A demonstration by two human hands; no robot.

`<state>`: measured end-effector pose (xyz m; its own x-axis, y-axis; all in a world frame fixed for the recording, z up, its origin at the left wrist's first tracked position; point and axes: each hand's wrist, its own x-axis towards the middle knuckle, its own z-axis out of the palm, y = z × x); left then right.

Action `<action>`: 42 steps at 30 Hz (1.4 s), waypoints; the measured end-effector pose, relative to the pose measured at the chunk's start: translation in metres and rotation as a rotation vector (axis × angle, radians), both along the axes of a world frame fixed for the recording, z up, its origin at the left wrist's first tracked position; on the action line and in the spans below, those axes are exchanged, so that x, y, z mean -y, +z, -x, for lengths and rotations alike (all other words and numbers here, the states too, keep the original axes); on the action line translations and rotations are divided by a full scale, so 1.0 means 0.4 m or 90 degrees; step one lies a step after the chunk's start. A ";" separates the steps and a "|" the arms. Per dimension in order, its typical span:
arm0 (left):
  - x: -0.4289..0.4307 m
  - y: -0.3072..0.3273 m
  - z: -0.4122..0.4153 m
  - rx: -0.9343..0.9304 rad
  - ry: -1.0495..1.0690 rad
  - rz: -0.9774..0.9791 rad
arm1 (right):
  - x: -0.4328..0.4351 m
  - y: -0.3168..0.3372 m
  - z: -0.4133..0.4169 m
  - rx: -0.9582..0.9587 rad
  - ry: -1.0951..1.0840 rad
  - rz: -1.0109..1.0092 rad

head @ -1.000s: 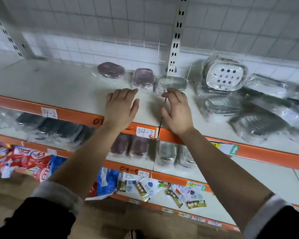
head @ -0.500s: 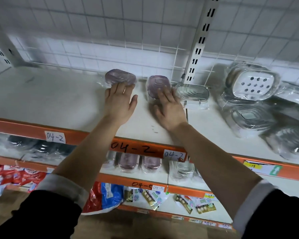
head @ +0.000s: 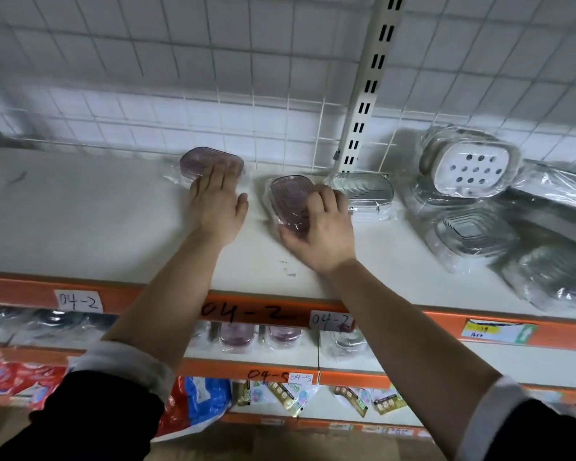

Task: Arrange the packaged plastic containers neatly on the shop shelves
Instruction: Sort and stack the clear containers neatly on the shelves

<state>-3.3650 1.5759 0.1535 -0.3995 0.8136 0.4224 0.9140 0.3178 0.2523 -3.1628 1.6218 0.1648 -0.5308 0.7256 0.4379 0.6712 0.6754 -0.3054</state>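
Head view, looking down along both of my forearms at the shelving.

- **Top shelf** [head: 80, 227]: a white board with an orange front edge, bare over most of its left half.
- **Pile of clear containers** [head: 473, 234], right end of that shelf: bagged pieces lie overlapped and tilted at several angles. One with a white holed tray [head: 469, 169] is propped on top. I judge this the largest share of the work left.
- **Lower shelf** [head: 280, 353]: bagged purple and clear containers stand side by side along the front. I read this row as already tidy, though my arms hide part of it.
- **Clear container** [head: 363, 188]: sits at the foot of the upright post [head: 366, 94], close to the wire back and just beside the right purple one.
- **Right purple container** [head: 288, 201]: lies skewed, its long axis running toward me rather than along the back. My right hand [head: 323, 234] has its fingers curled over the far end and its thumb at the near end, so it is clamped on the bag.
- **Left purple container** [head: 200, 161]: lies crosswise near the wire back. My left hand [head: 218, 207] rests flat on it, fingers straight and together, gripping nothing.

Progress, as I judge it: a back row of three is begun, two of them are under adjustment, and the pile awaits.
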 end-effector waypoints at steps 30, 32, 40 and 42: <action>0.255 0.085 -0.135 0.057 0.015 -0.144 | 0.186 0.056 -0.164 -0.103 -0.036 0.097; 0.318 0.083 -0.168 0.019 0.029 -0.215 | 0.232 0.041 -0.197 -0.093 -0.029 0.051; 0.508 0.041 -0.269 -0.057 -0.011 -0.203 | 0.423 -0.005 -0.320 -0.079 0.000 0.004; 0.560 0.027 -0.299 -0.051 -0.029 -0.210 | 0.474 -0.028 -0.352 -0.084 -0.009 0.011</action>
<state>-3.2452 1.3521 0.1642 -0.3210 0.6434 0.6950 0.9464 0.1898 0.2614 -3.0220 1.4322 0.1536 -0.4583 0.7412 0.4905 0.6341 0.6594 -0.4039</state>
